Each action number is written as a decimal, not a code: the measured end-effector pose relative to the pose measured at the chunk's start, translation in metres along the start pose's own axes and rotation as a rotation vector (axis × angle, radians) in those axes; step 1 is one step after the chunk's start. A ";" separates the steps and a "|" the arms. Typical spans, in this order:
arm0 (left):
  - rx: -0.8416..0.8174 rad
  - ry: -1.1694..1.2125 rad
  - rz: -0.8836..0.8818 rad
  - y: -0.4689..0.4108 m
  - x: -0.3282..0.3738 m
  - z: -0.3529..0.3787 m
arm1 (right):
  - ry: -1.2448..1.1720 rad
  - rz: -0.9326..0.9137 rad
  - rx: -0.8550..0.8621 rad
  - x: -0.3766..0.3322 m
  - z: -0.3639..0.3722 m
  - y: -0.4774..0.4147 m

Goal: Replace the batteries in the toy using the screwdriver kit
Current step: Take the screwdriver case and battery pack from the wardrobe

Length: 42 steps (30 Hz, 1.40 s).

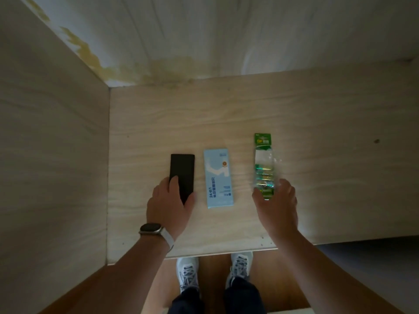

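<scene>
Head-camera view, looking down on a pale wooden tabletop (226,114) set against a light wall with yellowish stains. Three items lay in a row near the front edge. At left, a flat black rectangular object (183,171), presumably the toy, though its nature could not be told from this angle, lay lengthwise under the left hand (169,207); the forefinger rested on its top face and the thumb pressed against its near right corner, the hand closed loosely about the object's near end. At centre, just beside it but not touching, lay a light-blue screwdriver kit box (218,177), printed face up and unopened. At right, well apart from the box, lay a green battery strip pack (263,164) in clear wrapping, running away from the viewer. The right hand (277,207) held the pack's near end, thumb and fingers pinched on either side of it. A smartwatch (151,229) with a pale band sat on the left wrist. Below the table edge, two grey-white sneakers (188,274) and dark trouser legs stood on a brown floor.
</scene>
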<state>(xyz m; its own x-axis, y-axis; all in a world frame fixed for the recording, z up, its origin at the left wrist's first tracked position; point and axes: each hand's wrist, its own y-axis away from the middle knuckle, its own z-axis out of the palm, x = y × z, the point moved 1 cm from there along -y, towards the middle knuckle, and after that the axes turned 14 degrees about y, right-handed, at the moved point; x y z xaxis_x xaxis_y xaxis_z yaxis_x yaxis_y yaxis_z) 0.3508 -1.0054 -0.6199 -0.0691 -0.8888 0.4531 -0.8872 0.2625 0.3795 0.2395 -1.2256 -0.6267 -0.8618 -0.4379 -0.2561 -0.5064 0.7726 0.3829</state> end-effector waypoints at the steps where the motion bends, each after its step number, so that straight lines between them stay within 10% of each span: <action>1: 0.024 0.035 -0.038 -0.001 0.002 0.002 | -0.014 0.023 -0.011 -0.002 0.002 -0.002; 42: 0.205 0.914 -0.224 0.013 -0.025 0.028 | -0.497 -0.096 -0.277 -0.028 0.010 0.017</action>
<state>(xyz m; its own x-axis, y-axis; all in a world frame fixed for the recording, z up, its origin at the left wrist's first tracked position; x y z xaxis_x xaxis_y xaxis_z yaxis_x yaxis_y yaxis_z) 0.3286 -0.9905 -0.6484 0.4170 -0.2514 0.8735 -0.9050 -0.0262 0.4245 0.2553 -1.1959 -0.6220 -0.7278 -0.1794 -0.6620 -0.6283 0.5614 0.5386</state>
